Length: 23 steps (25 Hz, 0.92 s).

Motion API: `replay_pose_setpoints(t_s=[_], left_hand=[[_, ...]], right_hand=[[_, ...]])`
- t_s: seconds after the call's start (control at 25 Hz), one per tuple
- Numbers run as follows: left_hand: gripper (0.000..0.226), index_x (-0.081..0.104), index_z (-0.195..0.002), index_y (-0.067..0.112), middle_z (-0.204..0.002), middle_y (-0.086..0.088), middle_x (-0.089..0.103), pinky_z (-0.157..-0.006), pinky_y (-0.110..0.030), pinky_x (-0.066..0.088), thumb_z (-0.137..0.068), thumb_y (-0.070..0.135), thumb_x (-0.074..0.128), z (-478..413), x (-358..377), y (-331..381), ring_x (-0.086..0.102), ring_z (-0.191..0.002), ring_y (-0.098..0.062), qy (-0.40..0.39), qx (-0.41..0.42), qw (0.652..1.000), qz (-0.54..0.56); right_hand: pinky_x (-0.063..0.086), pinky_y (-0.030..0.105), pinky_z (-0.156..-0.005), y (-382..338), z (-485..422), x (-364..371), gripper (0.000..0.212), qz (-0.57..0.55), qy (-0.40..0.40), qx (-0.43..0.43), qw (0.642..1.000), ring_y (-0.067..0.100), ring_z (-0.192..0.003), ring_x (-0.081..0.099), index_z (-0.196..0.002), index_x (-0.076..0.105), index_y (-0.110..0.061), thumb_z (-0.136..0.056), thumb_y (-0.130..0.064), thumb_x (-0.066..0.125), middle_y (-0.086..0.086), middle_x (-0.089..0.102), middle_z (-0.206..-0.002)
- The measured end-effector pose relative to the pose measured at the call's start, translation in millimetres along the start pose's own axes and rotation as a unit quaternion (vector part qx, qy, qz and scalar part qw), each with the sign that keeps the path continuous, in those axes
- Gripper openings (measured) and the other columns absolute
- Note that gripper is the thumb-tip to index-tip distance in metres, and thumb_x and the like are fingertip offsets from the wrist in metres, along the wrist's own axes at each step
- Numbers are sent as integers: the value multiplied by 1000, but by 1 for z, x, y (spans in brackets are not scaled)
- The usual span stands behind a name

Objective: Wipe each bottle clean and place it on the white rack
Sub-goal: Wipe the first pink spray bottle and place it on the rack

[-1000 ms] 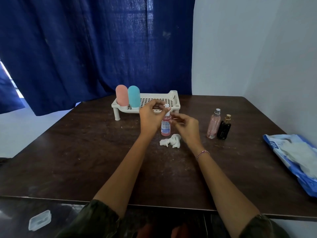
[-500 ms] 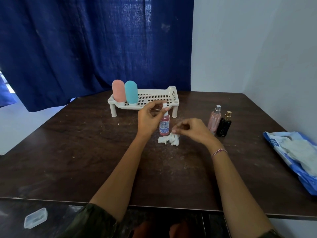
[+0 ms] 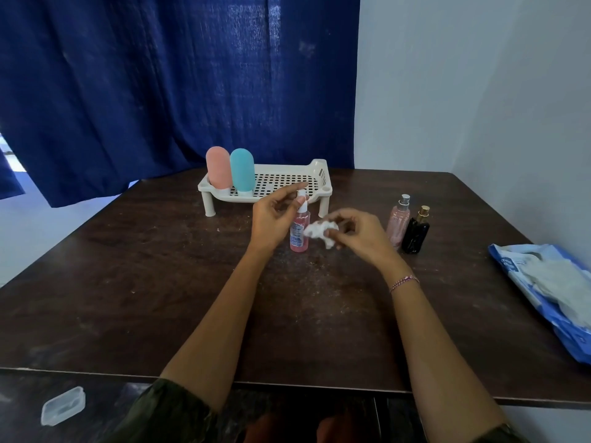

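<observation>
We see a dark table (image 3: pixel 128 282) carrying the white rack (image 3: pixel 320 171) at its far side; a blue wipes pack (image 3: pixel 543 282) is cut off at the right edge. The left hand (image 3: pixel 271 219) pinches the white head of the pink spray bottle (image 3: pixel 300 233), which stands upright before the rack, partly hidden. The right hand (image 3: pixel 361 235) pinches a crumpled wipe (image 3: pixel 316 230) just beside it, its fingertips partly hidden.

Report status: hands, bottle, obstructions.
Left hand pinches pink spray bottle by top, upright on table. Right hand grips crumpled wipe beside it. Nothing blocks white rack.
</observation>
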<state>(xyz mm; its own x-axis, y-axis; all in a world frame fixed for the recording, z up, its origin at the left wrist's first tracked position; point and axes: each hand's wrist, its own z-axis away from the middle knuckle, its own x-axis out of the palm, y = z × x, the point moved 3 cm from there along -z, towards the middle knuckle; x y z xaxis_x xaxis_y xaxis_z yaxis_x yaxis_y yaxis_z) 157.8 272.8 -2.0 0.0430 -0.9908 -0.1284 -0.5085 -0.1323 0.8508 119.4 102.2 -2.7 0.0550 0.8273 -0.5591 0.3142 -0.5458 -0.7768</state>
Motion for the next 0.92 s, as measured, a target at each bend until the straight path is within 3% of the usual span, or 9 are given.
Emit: replay_pose_setpoints(t_s=[0.12, 0.24, 0.36, 0.48, 0.64, 0.8, 0.92], left_hand=[[30, 61, -117, 22, -115, 6, 65, -84, -19, 53, -89, 13, 62, 1, 0, -1, 63, -102, -5, -2, 2, 1000, 7], [26, 63, -114, 21, -122, -3, 64, -87, -26, 54, -89, 14, 61, 0, -1, -4, 62, -108, -14, 0, -6, 1000, 10], [22, 62, -110, 21, -121, -3, 64, -90, -30, 53, -90, 13, 60, -1, -2, -4, 61, -111, -17, -5, -1, 1000, 11], [21, 62, -110, 17, -117, 0, 64, -87, -24, 54, -91, 9, 58, 0, -2, -1, 61, -110, -16, -22, 12, 1000, 14], [18, 60, -109, 14, -112, 5, 63, -87, -20, 53, -93, 7, 55, -1, -4, 0, 60, -107, -9, -29, 19, 999, -2], [15, 57, -106, 14, -108, 8, 62, -78, -9, 49, -95, 7, 50, 2, -2, 4, 61, -100, 6, -34, 32, 999, -16], [14, 60, -107, 18, -110, 7, 64, -79, -11, 51, -95, 16, 52, 2, -3, 4, 62, -102, -3, -11, 34, 997, -61]], right_hand=[[53, 15, -67, -2, -2, -2, 26, -36, 106, -20, 994, 8, -75, 59, -100, 69, -24, -81, -7, 67, -5, 58, -95], [46, 5, -76, -4, -4, 5, 23, -13, 136, -31, 990, 2, -87, 53, -102, 71, -17, -81, -7, 68, -8, 54, -96], [49, 14, -78, -4, -7, 13, 23, -46, 127, -20, 991, 4, -93, 54, -103, 70, -12, -80, -15, 71, -3, 54, -104], [53, 18, -79, -5, -9, 21, 36, -48, 148, -39, 987, 7, -101, 56, -101, 70, -8, -71, -24, 79, -1, 55, -109], [53, 20, -83, -16, -5, 34, 26, 22, 197, -123, 972, 7, -106, 53, -95, 70, -8, -71, -14, 78, 3, 58, -110], [53, 24, -82, -27, 1, 41, 25, 133, 247, -180, 943, 9, -94, 59, -102, 70, -11, -77, -10, 73, 3, 68, -102], [47, 22, -86, -30, 4, 44, 33, 194, 242, -219, 925, 13, -97, 57, -108, 68, -9, -75, -9, 74, 4, 69, -102]])
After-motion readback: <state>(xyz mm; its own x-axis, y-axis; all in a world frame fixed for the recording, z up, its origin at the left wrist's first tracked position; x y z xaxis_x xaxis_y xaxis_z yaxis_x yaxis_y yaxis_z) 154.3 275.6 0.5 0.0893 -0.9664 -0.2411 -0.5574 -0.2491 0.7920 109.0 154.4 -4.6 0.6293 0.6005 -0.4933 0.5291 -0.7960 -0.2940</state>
